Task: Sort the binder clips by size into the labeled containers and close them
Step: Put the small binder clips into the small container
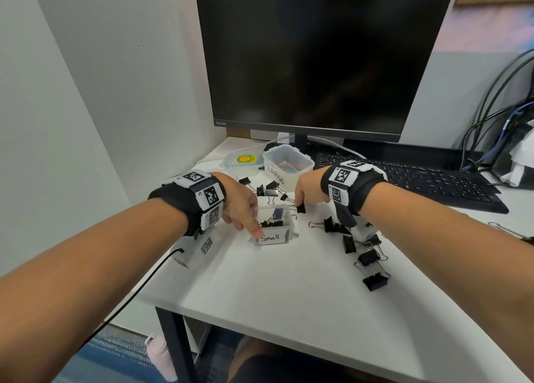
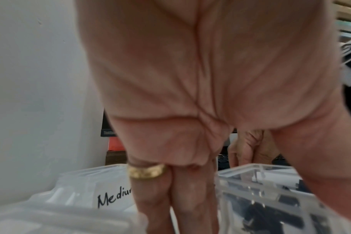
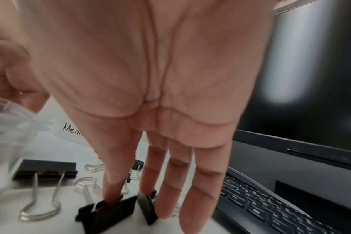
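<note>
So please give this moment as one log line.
left hand: steadies Small box | right hand: reaching for clip | Large box: open

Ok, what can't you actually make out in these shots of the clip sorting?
- Medium container: left wrist view, label cut off by the left hand; contents blurred.
- Right hand grip: right wrist view, fingertips touch a small clip, hold unclear.
- Small container clip count: head view, too small.
- Large container contents: head view, unclear.
</note>
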